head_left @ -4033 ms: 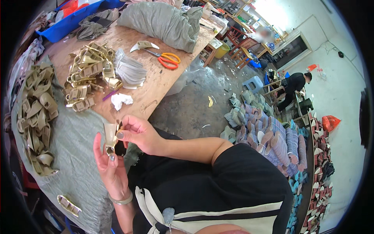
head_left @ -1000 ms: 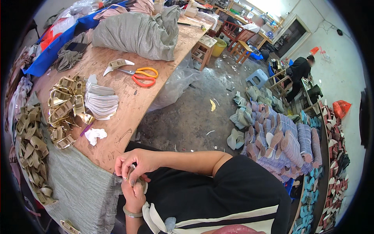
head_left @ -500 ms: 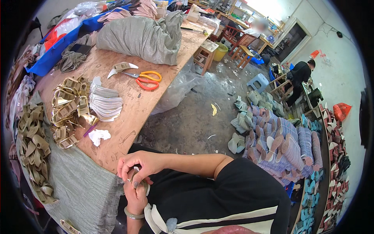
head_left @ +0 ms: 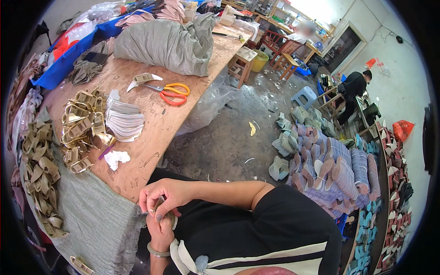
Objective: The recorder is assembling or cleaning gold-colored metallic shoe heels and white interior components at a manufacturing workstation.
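Note:
Low in the view, by the table's near corner, my left hand [head_left: 160,233] with a bangle at its wrist is closed around a small tan shoe part [head_left: 160,203]. From above, my right hand [head_left: 166,192] pinches the same part, thumb and fingers together. The fingers hide most of it; a pale edge shows. On the table lie orange-and-red-handled scissors [head_left: 175,93], touching a white curved piece with a tan bow-like part [head_left: 143,80]. A heap of tan and gold bow-like parts [head_left: 80,123] sits beside a fanned stack of pale strips [head_left: 123,119].
White crumpled tissue [head_left: 117,159] and a purple stick [head_left: 106,152] lie near the heap. A stuffed grey sack [head_left: 165,43] covers the table's far part. More tan parts [head_left: 41,178] hang at the left on grey cloth [head_left: 98,211]. Bundled soles [head_left: 337,169] are stacked at right; two people work farther back.
Both hands stay in nearly the same place around the tan shoe part, with only slight finger movement. Nothing on the table has moved.

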`<state>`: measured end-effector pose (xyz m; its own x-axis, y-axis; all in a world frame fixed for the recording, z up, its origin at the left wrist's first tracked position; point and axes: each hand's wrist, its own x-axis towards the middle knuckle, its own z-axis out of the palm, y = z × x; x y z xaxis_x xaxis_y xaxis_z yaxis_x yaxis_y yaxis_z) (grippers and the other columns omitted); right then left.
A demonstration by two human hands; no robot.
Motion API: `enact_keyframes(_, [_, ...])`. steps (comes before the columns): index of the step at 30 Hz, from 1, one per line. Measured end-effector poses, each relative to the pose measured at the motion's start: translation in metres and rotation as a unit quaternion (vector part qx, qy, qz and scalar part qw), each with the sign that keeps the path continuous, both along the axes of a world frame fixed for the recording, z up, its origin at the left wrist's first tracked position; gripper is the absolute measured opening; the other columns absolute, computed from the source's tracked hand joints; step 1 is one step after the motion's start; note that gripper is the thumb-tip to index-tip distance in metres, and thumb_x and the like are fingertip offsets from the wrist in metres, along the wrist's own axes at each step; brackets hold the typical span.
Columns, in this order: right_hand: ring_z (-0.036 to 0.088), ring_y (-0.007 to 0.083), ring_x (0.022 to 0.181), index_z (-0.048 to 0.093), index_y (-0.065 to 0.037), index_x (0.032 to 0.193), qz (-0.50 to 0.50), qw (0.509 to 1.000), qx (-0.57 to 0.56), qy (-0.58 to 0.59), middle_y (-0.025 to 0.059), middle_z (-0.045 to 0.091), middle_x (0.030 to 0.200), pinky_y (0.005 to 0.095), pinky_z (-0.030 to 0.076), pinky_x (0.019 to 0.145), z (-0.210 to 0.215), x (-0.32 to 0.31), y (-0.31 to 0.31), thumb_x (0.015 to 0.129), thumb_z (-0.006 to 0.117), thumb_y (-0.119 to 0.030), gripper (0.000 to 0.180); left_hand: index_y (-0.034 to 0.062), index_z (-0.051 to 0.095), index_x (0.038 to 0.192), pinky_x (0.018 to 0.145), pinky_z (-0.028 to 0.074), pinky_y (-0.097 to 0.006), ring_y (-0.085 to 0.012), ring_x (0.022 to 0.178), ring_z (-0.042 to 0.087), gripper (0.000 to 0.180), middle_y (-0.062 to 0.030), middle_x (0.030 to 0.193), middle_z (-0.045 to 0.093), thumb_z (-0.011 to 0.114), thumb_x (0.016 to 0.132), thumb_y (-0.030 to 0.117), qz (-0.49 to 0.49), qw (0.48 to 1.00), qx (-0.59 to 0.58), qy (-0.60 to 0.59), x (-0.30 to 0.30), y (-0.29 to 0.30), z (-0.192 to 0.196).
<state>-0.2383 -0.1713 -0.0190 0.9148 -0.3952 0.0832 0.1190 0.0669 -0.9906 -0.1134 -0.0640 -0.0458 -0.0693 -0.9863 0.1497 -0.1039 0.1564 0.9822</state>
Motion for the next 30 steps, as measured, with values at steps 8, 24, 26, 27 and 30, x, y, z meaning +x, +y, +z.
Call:
enact_keyframes(8, [0.058, 0.0134, 0.079, 0.066, -0.002, 0.079, -0.004, 0.996, -0.075, -0.04, 0.008, 0.059, 0.097, 0.0247, 0.051, 0.057, -0.009, 0.001, 0.0, 0.074, 0.07, -0.01, 0.011, -0.0034, 0.054, 0.087, 0.066, 0.043, -0.03, -0.0181, 0.072, 0.055, 0.027, -0.0105, 0.079, 0.058, 0.039, 0.08, 0.017, 0.02, 1.0, -0.003, 0.023, -0.002, 0.008, 0.004])
enact_keyframes(24, [0.056, 0.0084, 0.064, 0.063, -0.002, 0.079, -0.045, 0.999, 0.005, -0.013, 0.0034, 0.056, 0.091, 0.0205, 0.046, 0.039, -0.008, 0.001, 0.008, 0.076, 0.069, -0.012, 0.012, -0.0015, 0.056, 0.076, 0.056, 0.042, -0.028, -0.0152, 0.06, 0.052, 0.022, -0.0068, 0.068, 0.058, 0.04, 0.082, 0.012, 0.039, 0.998, -0.025, 0.032, -0.008, -0.001, 0.005])
enact_keyframes(26, [0.055, 0.0073, 0.066, 0.064, -0.002, 0.078, -0.046, 0.998, 0.051, -0.004, 0.0035, 0.056, 0.092, 0.0196, 0.046, 0.042, -0.006, 0.0, 0.01, 0.076, 0.07, -0.014, 0.014, -0.0019, 0.056, 0.075, 0.056, 0.041, -0.028, -0.0151, 0.06, 0.052, 0.021, -0.007, 0.068, 0.058, 0.04, 0.08, 0.01, 0.056, 0.998, -0.008, 0.034, -0.01, 0.0, 0.004])
enact_keyframes(27, [0.055, 0.0075, 0.066, 0.064, -0.002, 0.077, -0.057, 0.995, 0.081, 0.001, 0.0036, 0.056, 0.092, 0.0194, 0.045, 0.04, -0.003, 0.001, 0.011, 0.076, 0.07, -0.014, 0.014, -0.0021, 0.054, 0.085, 0.062, 0.043, -0.029, -0.0166, 0.067, 0.056, 0.022, -0.0089, 0.073, 0.06, 0.04, 0.084, 0.015, 0.03, 0.999, 0.009, 0.03, -0.005, 0.001, 0.001])
enact_keyframes(30, [0.054, 0.008, 0.063, 0.065, -0.001, 0.075, -0.085, 0.99, 0.108, -0.031, 0.0038, 0.055, 0.091, 0.019, 0.044, 0.037, -0.018, 0.005, 0.011, 0.076, 0.07, -0.014, 0.013, -0.0027, 0.055, 0.073, 0.057, 0.042, -0.028, -0.0157, 0.06, 0.053, 0.021, -0.0079, 0.067, 0.059, 0.038, 0.079, 0.009, 0.083, 0.996, -0.007, 0.035, -0.018, 0.0, 0.018])
